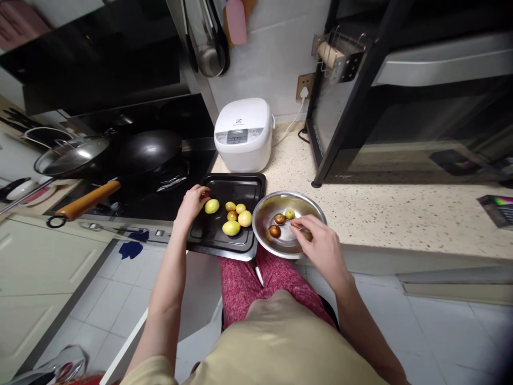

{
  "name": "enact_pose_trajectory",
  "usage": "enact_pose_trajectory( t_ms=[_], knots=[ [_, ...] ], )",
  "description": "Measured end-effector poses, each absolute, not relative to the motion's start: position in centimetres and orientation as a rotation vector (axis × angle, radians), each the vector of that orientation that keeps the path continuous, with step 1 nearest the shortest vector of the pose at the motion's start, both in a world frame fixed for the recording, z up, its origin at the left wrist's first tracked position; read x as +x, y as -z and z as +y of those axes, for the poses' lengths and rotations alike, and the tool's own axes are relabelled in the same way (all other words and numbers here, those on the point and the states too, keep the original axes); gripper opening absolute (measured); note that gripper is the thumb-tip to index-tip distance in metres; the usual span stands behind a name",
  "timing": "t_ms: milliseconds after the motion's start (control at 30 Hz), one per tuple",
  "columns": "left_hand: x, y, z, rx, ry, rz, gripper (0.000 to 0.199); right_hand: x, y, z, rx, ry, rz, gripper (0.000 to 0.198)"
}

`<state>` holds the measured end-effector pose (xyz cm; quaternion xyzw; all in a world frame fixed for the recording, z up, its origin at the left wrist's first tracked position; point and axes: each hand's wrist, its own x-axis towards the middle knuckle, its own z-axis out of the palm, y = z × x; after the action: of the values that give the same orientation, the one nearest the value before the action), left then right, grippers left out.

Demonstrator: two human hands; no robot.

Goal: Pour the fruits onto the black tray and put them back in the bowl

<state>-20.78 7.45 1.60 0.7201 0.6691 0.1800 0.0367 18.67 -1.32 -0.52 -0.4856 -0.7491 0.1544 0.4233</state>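
Observation:
A black baking tray (200, 235) holds several yellow-green and brownish jujubes (231, 228). My left hand (193, 203) is over the tray's left side, fingers closed around a reddish-brown jujube (206, 193) that is partly hidden. Just right of those fingertips lies a yellow-green jujube (212, 206). A steel bowl (262, 243) stands against the tray's right edge, with brown jujubes (274, 231) and a greenish one (289, 214) inside. Above the bowl's right half, my right hand (320, 243) pinches a small brown jujube (295, 225), mostly covered by the fingers.
Behind the tray stands a white rice cooker (243, 136), plugged into a wall socket (305, 87). To the left, a wok (146, 152) with a wooden handle (86, 201) sits on the stove. A black rack with an oven (420, 123) rises on the right of the speckled counter (380, 216).

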Motion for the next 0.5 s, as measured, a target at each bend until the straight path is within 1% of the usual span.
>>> enact_pose_trajectory(
  t_ms=[133,233,367,500],
  knots=[
    [-17.6,-4.2,5.1,2.251,-0.962,1.856,0.026,19.1,0.9,-1.3,-1.227,-0.384,-1.819,0.011],
    [-13.3,-5.5,2.9,2.336,-1.063,1.638,0.026,19.3,1.2,-1.4,-1.236,-0.381,-1.793,0.011],
    [-7.1,-5.3,1.0,2.428,-0.94,1.328,0.024,19.5,1.2,-1.7,-1.21,-0.355,-1.77,0.013],
    [-2.9,-3.9,0.7,2.47,-0.633,1.117,0.023,19.9,0.7,-2.0,-1.222,-0.312,-1.736,0.016]
  ],
)
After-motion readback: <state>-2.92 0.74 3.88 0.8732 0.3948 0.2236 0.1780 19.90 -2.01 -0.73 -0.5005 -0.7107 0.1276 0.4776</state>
